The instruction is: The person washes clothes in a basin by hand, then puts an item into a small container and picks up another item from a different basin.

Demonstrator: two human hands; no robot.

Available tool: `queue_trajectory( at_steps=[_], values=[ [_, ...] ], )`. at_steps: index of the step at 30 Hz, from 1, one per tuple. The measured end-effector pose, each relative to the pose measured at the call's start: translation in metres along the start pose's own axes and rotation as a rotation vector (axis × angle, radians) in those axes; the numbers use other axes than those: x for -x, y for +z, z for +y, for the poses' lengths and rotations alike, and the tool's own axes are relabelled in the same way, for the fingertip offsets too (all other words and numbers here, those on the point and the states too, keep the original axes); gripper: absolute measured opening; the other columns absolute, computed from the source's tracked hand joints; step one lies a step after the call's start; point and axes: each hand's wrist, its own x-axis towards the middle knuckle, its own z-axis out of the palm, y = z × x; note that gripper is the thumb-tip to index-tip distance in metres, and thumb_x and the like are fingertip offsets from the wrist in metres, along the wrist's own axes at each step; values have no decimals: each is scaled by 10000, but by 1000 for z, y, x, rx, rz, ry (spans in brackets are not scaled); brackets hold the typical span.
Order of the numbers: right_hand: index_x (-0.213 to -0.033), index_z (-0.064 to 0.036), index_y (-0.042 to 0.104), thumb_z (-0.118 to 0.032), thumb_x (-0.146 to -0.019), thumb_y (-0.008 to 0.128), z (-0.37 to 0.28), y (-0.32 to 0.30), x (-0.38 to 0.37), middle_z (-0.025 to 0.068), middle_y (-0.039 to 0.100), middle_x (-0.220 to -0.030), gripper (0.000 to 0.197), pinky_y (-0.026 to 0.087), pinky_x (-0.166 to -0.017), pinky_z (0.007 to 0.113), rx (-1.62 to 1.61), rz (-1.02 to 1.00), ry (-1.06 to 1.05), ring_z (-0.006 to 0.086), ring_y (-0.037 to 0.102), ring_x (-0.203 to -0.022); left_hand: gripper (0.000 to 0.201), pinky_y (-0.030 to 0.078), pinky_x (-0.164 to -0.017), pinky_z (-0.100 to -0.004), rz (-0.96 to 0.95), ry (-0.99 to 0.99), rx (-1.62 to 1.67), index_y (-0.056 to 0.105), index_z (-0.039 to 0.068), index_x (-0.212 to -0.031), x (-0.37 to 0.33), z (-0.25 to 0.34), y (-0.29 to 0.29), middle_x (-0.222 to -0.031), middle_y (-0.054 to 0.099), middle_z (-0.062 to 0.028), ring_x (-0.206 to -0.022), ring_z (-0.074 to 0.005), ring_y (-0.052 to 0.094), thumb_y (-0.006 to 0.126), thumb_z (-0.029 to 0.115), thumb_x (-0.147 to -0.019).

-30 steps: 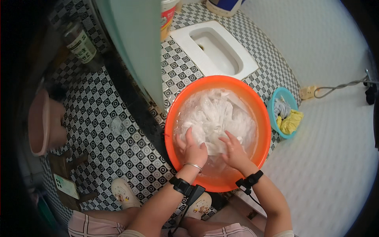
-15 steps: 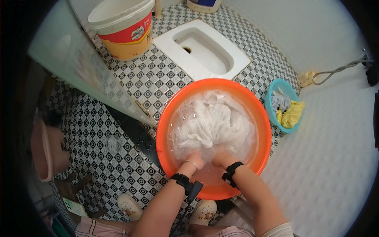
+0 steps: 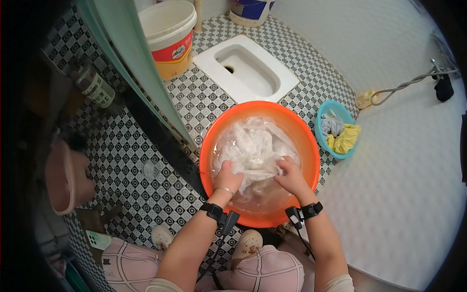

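A wet white cloth (image 3: 253, 146), probably a garment, lies bunched in cloudy water inside a large orange basin (image 3: 310, 138). My left hand (image 3: 228, 178) grips one part of it on the near left side. Opposite, my right hand (image 3: 290, 176) pinches another part, and a fold of cloth stretches between the two. Both hands are above the water, fingers closed round the fabric. Black straps with small devices sit on both wrists, and a thin bracelet is on the left one.
A white squat toilet (image 3: 253, 73) lies beyond the basin. Right of it stands a turquoise basin (image 3: 323, 138) with grey and yellow cloths. A bucket (image 3: 177, 61) stands behind the glass door (image 3: 131, 58). At left are a pink tub (image 3: 61, 180) and a bottle (image 3: 97, 90).
Both hands have come up out of the water, lifting the near part of the cloth, and they are farther apart. The view has shifted slightly.
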Motion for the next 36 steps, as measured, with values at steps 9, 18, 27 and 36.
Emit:
queue_trajectory(
  at_steps=[9,18,27,36],
  values=[
    [-1021,-63,571,-87,-686,613,-11,-18,33,157,604,-902,339,457,-757,358,-3,6,169,279,579,-872,359,472,-811,-379,211,126,-34,618,-32,-986,8,3,-58,-970,610,-216,-902,-356,594,646,240,-755],
    [-1425,-257,305,-220,-790,606,68,80,35,304,163,-1451,703,265,-1073,479,436,-520,224,466,281,-1301,602,354,-994,-501,-315,213,-579,426,144,-1315,19,-27,0,-1258,492,-205,-1214,-426,399,618,172,-745],
    [-1169,-167,588,-172,-789,596,124,100,29,207,474,-1295,380,371,-988,465,484,-393,195,388,468,-1183,449,217,-1032,-531,-533,1,-1036,544,212,-1229,10,-31,35,-1421,305,-130,-1296,-420,266,599,278,-789],
    [-842,-35,653,-67,-753,551,21,-8,23,151,636,-848,139,469,-787,372,-9,54,103,298,603,-848,398,377,-947,-447,-467,-40,-537,572,220,-1191,10,-9,14,-1202,546,-184,-1139,-315,512,575,285,-798]
  ],
)
